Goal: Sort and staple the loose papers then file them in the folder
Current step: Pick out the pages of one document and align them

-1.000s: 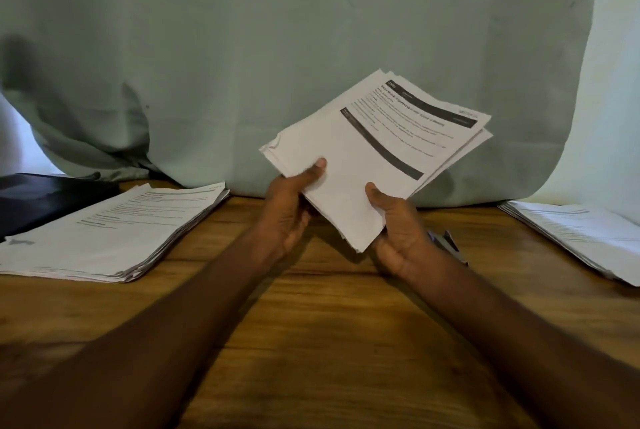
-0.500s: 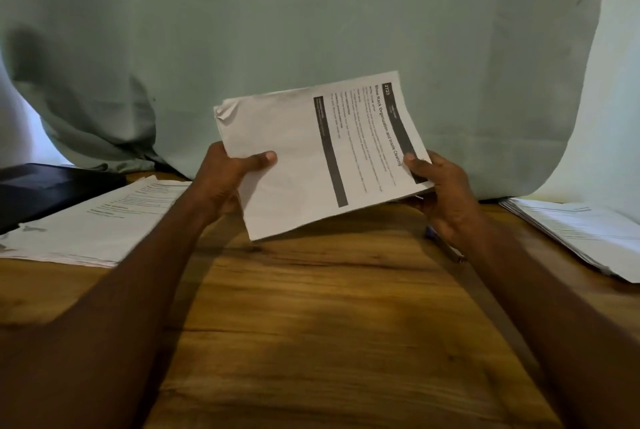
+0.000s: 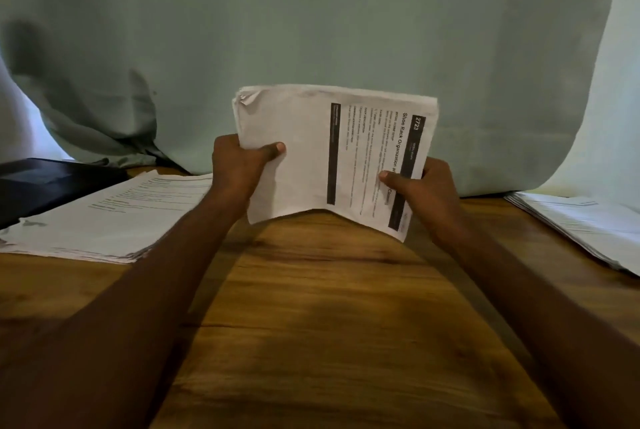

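Note:
A small sheaf of printed papers point(image 3: 311, 151) stands on its long edge on the wooden table point(image 3: 329, 324), text turned sideways, top left corner crumpled. My left hand point(image 3: 239, 165) grips its left edge, thumb on the front. At the sheaf's right edge my right hand point(image 3: 422, 189) grips it with the thumb across the print. The lower edge bows upward in the middle. A black folder point(image 3: 41, 183) lies at the far left. No stapler is visible.
A thick stack of printed sheets point(image 3: 114, 217) lies on the table at the left, partly over the folder. Another paper stack point(image 3: 581, 224) lies at the right edge. A grey-green cloth backdrop point(image 3: 311, 30) hangs behind the table.
The sheaf has turned from a tilted fan held by its lower corner to upright on the table, its sheets squared together. My hands moved apart to its two side edges.

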A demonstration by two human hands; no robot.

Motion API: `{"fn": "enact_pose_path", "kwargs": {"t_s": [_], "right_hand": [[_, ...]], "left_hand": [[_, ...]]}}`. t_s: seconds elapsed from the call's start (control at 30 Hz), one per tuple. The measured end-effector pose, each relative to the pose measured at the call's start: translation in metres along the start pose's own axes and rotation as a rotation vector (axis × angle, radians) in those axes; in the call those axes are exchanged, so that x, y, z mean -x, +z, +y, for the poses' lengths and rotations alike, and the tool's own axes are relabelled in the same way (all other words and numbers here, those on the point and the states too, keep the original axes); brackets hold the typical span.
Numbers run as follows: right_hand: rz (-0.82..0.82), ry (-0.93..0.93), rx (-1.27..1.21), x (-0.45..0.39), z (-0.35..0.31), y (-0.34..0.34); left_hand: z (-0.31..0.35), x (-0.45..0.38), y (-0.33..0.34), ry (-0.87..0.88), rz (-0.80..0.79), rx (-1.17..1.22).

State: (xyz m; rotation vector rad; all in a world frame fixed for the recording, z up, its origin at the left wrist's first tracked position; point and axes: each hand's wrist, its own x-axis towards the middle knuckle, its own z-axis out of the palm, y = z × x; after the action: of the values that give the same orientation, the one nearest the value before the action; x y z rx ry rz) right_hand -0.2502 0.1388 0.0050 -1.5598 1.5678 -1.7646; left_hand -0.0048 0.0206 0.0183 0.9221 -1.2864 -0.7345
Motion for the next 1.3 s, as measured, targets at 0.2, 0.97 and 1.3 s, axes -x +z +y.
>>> {"fn": "enact_pose_path", "kwargs": {"t_s": [0.2, 0.97, 1.3], "right_hand": [[0.123, -0.058, 0.093, 0.012, 0.007, 0.025], [0.166, -0.134, 0.505, 0.010, 0.026, 0.029], [0.167, -0.103, 0.476, 0.010, 0.026, 0.023]], "left_hand": [[-0.013, 0.012, 0.007, 0.006, -0.212, -0.031], [-0.013, 0.039, 0.022, 0.159, -0.155, -0.310], [-0.014, 0.037, 0.016, 0.176, -0.237, -0.415]]}}
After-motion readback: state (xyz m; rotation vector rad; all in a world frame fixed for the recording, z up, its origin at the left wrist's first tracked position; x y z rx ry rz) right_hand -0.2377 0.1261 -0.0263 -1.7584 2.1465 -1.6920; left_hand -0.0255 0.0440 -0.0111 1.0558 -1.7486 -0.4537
